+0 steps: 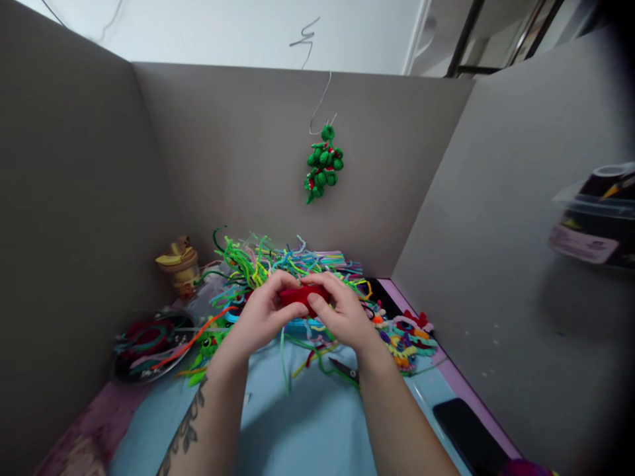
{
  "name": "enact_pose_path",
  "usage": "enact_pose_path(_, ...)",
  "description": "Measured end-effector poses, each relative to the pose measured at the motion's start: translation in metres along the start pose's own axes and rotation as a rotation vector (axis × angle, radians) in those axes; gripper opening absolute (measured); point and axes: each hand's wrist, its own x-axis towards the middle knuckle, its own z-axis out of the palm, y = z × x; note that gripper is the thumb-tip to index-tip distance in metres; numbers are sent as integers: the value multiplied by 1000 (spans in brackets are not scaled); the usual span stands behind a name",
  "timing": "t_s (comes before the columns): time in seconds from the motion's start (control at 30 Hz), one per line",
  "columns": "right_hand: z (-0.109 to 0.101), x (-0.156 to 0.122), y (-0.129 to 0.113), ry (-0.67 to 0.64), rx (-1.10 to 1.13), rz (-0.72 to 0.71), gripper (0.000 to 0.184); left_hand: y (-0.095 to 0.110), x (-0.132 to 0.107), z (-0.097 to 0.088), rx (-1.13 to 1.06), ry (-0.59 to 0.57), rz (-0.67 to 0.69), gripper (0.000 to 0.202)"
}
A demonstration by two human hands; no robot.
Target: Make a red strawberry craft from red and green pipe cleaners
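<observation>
In the frame's middle, the left hand point(268, 309) and the right hand point(346, 312) have their fingers clamped on one red piece point(296, 299), partly covering it. One dish point(143, 379), lower left, contains stems point(149, 338) too tangled to count. One box point(588, 241), at the right edge, is blurred, its contents unclear. One phone point(469, 431), lower right, is cut off.

The left hand point(268, 309) and right hand point(344, 311) hold a red piece point(296, 299) in front of the stem pile point(244, 259). Above the pile hangs a green ornament point(325, 160); left of the pile sits a dish point(131, 375); in front, a pointed tool point(344, 369); in front and rightward, a phone point(470, 436).
</observation>
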Motion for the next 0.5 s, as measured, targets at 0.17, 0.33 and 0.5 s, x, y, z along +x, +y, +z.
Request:
enact_pose_path(0.17,1,0,-5,27,1,4,9,4,-2,-4,180,-27,102,15)
enact_pose_path(0.33,2,1,-12,59,50,38,7,5,-3,-4,280,-46,121,10)
enact_pose_path(0.5,4,0,-2,144,123,147,14,-5,1,-4,191,37,90,29)
